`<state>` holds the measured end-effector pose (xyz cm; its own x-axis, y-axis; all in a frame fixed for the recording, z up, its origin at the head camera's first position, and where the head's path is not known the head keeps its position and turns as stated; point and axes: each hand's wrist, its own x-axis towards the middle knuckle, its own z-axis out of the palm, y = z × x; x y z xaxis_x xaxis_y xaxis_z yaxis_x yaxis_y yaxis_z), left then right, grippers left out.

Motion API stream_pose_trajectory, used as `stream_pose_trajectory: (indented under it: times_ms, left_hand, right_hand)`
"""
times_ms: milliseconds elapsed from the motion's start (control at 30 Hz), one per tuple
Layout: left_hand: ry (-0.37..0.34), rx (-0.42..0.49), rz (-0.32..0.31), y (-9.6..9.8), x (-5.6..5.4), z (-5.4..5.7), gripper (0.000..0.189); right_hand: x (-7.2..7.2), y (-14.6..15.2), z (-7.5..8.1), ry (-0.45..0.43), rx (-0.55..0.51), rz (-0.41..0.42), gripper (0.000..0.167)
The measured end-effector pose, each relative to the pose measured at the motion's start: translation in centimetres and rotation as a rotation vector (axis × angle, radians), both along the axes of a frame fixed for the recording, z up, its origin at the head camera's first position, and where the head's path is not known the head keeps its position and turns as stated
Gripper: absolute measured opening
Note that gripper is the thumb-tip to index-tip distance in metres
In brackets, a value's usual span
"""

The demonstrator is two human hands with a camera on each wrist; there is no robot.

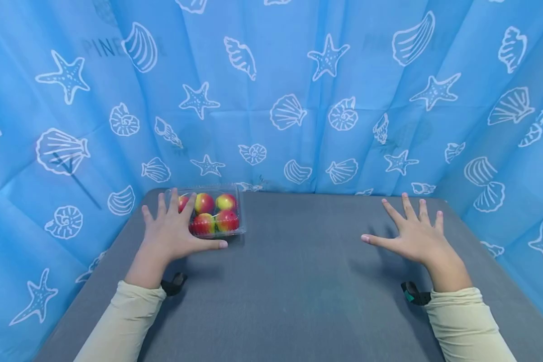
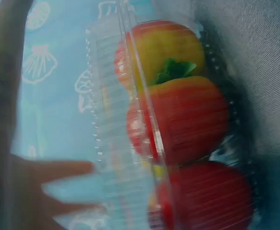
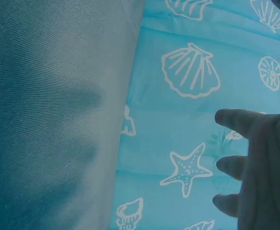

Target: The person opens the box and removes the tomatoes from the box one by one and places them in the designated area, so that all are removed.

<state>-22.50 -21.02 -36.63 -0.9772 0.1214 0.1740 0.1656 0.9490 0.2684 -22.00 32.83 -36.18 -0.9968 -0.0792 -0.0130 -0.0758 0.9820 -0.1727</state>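
A clear plastic box [image 1: 242, 211] of red and yellow apples [image 1: 204, 223] stands at the back left of the grey table. My left hand [image 1: 172, 236], fingers spread, is over the box's left front side and hides part of it. In the left wrist view several apples [image 2: 178, 120] show through the ribbed plastic, one with a green leaf [image 2: 176, 71]. On the right side my right hand [image 1: 418, 239] hovers over the table with its fingers spread and nothing in it. Its fingers [image 3: 233, 167] show against the curtain in the right wrist view.
The grey table [image 1: 298, 281] spreads between and in front of both hands. A blue curtain [image 1: 271, 75] with white shells and starfish hangs behind the table and along both sides. Dark straps [image 1: 174, 284] sit at both wrists.
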Motion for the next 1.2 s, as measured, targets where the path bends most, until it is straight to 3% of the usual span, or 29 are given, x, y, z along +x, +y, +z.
stream_pose_trajectory:
  times_ms: [133,233,367,533,733,933,1200]
  left_hand:
    - [0.216,0.071,-0.174,0.4,-0.3,0.2,0.095]
    - [0.270,0.084,-0.250,0.6,-0.3,0.3,0.070]
    - [0.260,0.069,-0.250,0.6,-0.2,0.2,0.059]
    - [0.313,0.059,-0.246,0.3,-0.3,0.0,0.051]
    - [0.310,0.070,-0.232,-0.2,-0.3,0.2,0.057]
    - [0.363,0.101,-0.204,-1.7,-0.1,0.5,0.059]
    - [0.306,0.097,-0.147,-3.5,0.6,0.4,0.067]
  right_hand:
    - [0.0,0.0,0.2,0.092,-0.011,0.043,0.105]
    - [0.1,-0.3,0.4,0.166,-0.041,0.076,0.082]
    - [0.1,-0.5,0.5,0.181,-0.067,0.103,0.070]
    - [0.2,-0.9,0.1,0.195,-0.078,0.111,0.063]
    - [0.3,-1.5,-0.1,0.251,-0.118,0.123,0.056]
    - [0.1,-2.8,-0.5,0.321,-0.188,0.171,0.046]
    - [-0.8,-6.5,-0.8,0.371,-0.266,0.270,0.039]
